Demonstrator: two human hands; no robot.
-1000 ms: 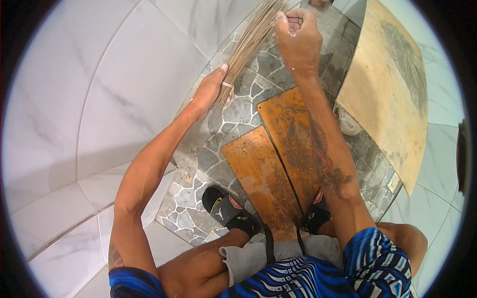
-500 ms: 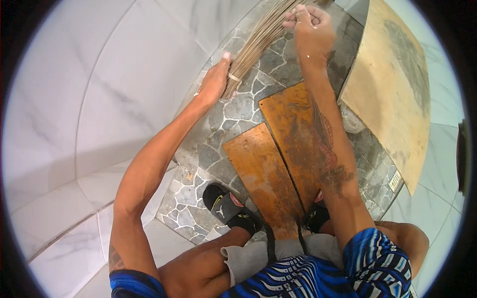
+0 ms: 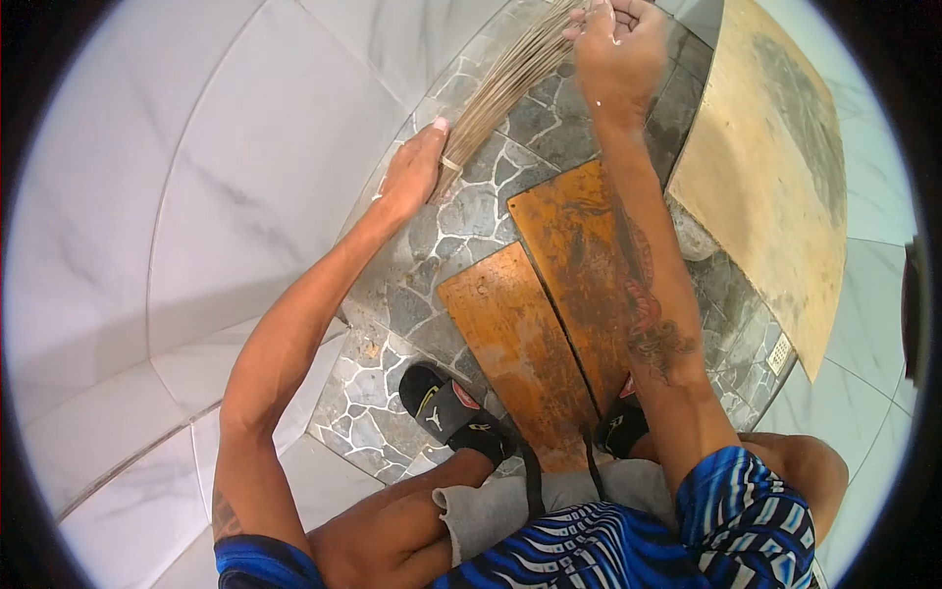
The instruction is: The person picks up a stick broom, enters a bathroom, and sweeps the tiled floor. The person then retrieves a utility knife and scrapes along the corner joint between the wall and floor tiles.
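"What is the bundle of thin sticks point(image 3: 510, 90) doing?"

"It slants over the grey stone floor point(image 3: 392, 294), from the left hand up to the top edge of the view. A pale band point(image 3: 450, 165) goes round its low end"

"And the left hand point(image 3: 410, 177)?"

"It is closed round the sticks, right by the band. The thumb lies along the side"

"What about the right hand point(image 3: 620, 54)?"

"It is up by the far part of the sticks, with its fingers curled in. There are white specks on it. No one can tell if it has hold of a stick"

"What is below the hands?"

"Two orange-brown boards lie side by side, with a thin dark gap between them. The left board point(image 3: 510, 344) is scuffed, and the right board point(image 3: 569, 245) has dark marks and goes partly under the right arm point(image 3: 653, 255)"

"And around those?"

"The left sandal point(image 3: 437, 402) is black, just beside the left board. Part of the right sandal point(image 3: 613, 432) is hidden. On the right is a big pale board point(image 3: 751, 196) with a grey patch, and a little drain cover point(image 3: 778, 354) is near its low corner"
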